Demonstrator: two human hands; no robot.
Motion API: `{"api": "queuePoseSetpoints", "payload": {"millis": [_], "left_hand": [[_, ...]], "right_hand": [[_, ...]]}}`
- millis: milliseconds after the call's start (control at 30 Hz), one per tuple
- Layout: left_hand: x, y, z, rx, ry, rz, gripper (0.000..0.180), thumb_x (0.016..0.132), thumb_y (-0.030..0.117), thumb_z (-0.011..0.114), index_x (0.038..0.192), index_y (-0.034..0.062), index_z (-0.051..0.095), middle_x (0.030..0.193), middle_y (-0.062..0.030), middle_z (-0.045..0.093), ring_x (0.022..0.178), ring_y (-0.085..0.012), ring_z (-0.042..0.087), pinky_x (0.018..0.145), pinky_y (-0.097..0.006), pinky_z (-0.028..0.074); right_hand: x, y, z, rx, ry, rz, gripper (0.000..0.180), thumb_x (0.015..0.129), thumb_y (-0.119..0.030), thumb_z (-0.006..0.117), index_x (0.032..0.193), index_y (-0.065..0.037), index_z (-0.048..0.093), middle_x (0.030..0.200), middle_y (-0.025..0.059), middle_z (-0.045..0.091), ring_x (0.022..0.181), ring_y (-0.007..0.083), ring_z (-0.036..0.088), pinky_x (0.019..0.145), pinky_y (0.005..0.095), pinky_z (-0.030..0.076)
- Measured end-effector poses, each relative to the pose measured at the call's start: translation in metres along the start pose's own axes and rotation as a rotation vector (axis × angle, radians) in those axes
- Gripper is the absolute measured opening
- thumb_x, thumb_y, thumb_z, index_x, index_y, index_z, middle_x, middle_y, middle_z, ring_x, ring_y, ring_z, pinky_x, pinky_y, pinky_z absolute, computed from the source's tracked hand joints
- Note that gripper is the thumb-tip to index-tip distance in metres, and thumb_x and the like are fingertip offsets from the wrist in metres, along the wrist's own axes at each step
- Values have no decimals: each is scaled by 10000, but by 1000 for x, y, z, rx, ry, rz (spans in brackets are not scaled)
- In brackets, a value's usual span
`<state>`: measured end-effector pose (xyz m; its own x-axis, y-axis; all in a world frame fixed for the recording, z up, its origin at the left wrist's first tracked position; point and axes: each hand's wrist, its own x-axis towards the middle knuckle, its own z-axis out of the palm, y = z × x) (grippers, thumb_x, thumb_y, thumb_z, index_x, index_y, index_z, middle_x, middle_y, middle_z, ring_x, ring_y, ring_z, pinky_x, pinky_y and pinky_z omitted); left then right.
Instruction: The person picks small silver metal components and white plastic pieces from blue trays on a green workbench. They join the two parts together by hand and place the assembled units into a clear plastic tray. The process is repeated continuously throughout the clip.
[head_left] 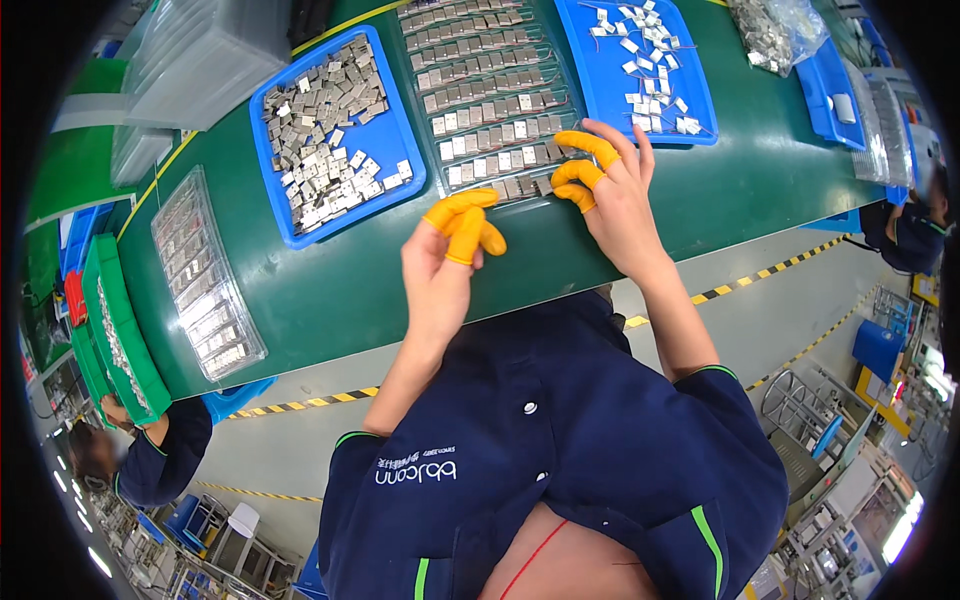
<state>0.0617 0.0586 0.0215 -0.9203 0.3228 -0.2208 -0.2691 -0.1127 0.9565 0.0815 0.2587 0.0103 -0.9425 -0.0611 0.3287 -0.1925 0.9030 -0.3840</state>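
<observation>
My left hand, with yellow finger cots on its fingers, is curled closed at the near left corner of a clear plastic tray. Its fingertips hide whatever may be between them. The tray holds rows of small silvery metal connectors with thin wires. At the near right end of its closest row, my right hand has two cot-covered fingertips closed on a small metal connector. Another covered finger of that hand reaches over the row behind, and its bare fingers stretch away from me.
Left of the tray, a blue bin holds many loose metal connectors. A second blue bin with white wired pieces lies at the far right. Another filled clear tray sits on the green table. Co-workers are at both sides.
</observation>
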Motion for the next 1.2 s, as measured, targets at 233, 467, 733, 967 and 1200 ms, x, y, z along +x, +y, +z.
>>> {"api": "queuePoseSetpoints", "payload": {"millis": [233, 467, 733, 967, 1200], "left_hand": [[-3, -3, -34, 48, 151, 88, 184, 896, 71, 532, 1029, -30, 607, 834, -78, 647, 622, -40, 484, 541, -170, 359], [3, -15, -64, 205, 438, 218, 228, 873, 66, 547, 1074, -29, 598, 1006, -106, 635, 777, -98, 563, 631, -199, 427], [18, 7, -90, 841, 508, 365, 227, 775, 51, 655, 999, 82, 662, 1073, -48, 617, 958, -177, 530, 813, -270, 435], [55, 23, -106, 1205, 397, 519, 249, 712, 98, 702, 961, 90, 686, 1068, -75, 606, 1008, -271, 477, 909, -361, 389], [74, 27, -113, 1261, 267, 381, 238, 686, 105, 721, 921, 76, 700, 981, -97, 610, 934, -273, 481, 845, -355, 403]], "right_hand": [[4, 5, 2, -43, -36, -29, 117, 722, -117, 651, 839, -109, 649, 1100, 2, 579, 1197, 200, 417, 1072, 497, 132], [10, 17, -10, 89, 105, 6, 169, 684, -136, 700, 847, -116, 666, 1019, 1, 615, 1086, 209, 505, 998, 429, 287], [45, 95, -21, -62, 197, 400, 250, 752, -200, 695, 948, -47, 669, 923, 148, 633, 814, 288, 583, 732, 361, 455], [73, 114, -5, -218, 89, 495, 226, 749, -205, 682, 932, -72, 682, 938, 148, 626, 809, 299, 614, 711, 376, 482], [77, 103, -24, -123, 99, 626, 230, 687, -235, 743, 874, -109, 697, 784, 101, 640, 725, 263, 618, 636, 360, 480]]}}
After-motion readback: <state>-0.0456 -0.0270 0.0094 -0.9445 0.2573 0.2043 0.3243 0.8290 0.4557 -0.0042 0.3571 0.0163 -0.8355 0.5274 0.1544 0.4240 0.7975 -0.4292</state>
